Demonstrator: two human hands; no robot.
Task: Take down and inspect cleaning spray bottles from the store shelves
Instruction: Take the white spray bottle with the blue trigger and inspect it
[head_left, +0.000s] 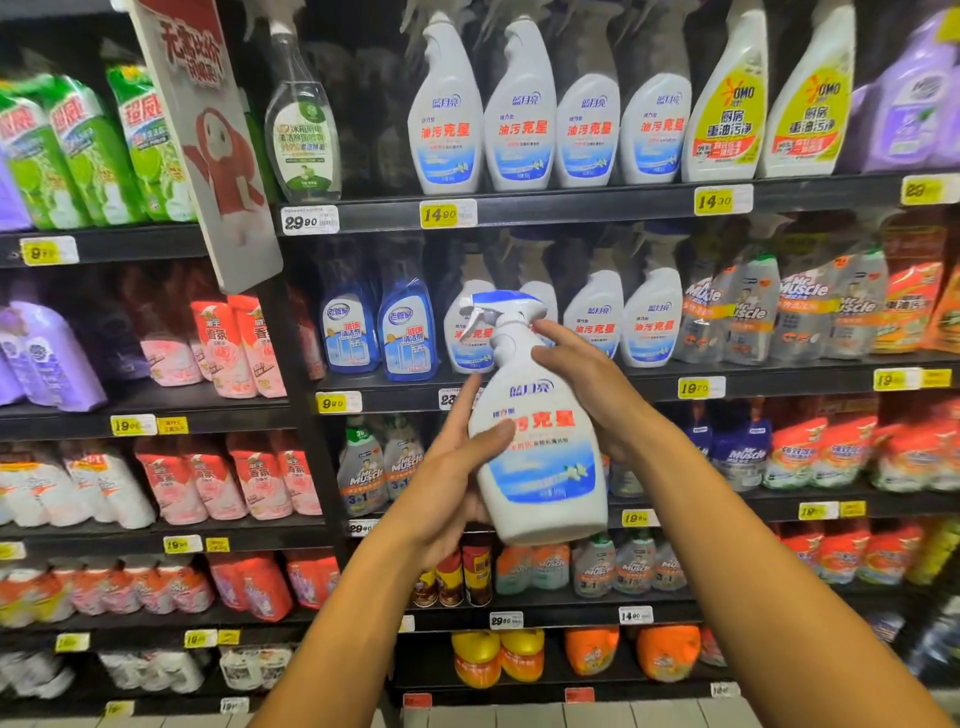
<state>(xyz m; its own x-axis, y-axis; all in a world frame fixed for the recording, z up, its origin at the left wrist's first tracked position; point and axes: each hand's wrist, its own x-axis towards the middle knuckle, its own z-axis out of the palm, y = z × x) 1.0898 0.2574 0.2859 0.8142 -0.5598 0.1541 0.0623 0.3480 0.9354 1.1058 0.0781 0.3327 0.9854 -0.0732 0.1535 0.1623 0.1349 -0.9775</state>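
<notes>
I hold a white spray bottle (540, 457) with a blue-and-white trigger head and a blue label in front of the shelves, tilted slightly left. My left hand (457, 467) grips its lower body from the left, thumb across the label. My right hand (587, 384) holds the neck and shoulder from the right, fingers curled just under the trigger. Matching white spray bottles (652, 317) stand on the shelf behind, and more (519, 104) on the shelf above.
Black store shelves (571, 205) with yellow price tags fill the view. Blue glass-cleaner bottles (408, 327) stand left of the gap, grey Mr Muscle sprays (748, 312) to the right. A hanging red-and-white sign (208, 130) juts out at upper left. Refill pouches fill the left bays.
</notes>
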